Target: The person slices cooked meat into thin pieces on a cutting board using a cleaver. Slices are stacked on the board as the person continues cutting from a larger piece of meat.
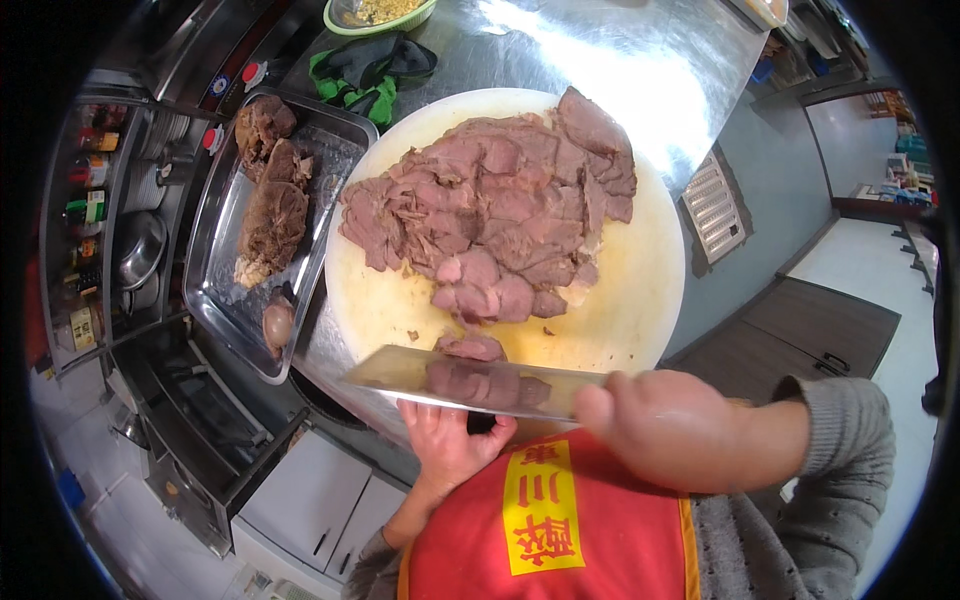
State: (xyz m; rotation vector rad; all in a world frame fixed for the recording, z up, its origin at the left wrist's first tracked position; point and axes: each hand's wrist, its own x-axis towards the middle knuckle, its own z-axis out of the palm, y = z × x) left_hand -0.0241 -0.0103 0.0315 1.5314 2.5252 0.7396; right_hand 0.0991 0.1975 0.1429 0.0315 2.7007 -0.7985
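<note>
A broad-bladed metal cleaver (480, 382) is in my right hand (660, 420), its blade stretching left across the near edge of a round, pale cutting board (637, 315). Just beyond the blade lies a small piece of cooked meat (471, 346). My left hand (450, 442) is on the near side of the blade, with the thumb spread; its fingertips are hidden behind the cleaver, so I cannot tell what they touch. Overlapping slices of cooked meat (495, 202) cover the middle and far part of the board.
Left of the board, a metal tray (315, 135) holds large chunks of cooked meat (274, 217). A black and green cloth (375, 71) and a green-rimmed basket (409, 21) are at the far side of the steel table (480, 60). Shelves with bottles and dishes stand at the left.
</note>
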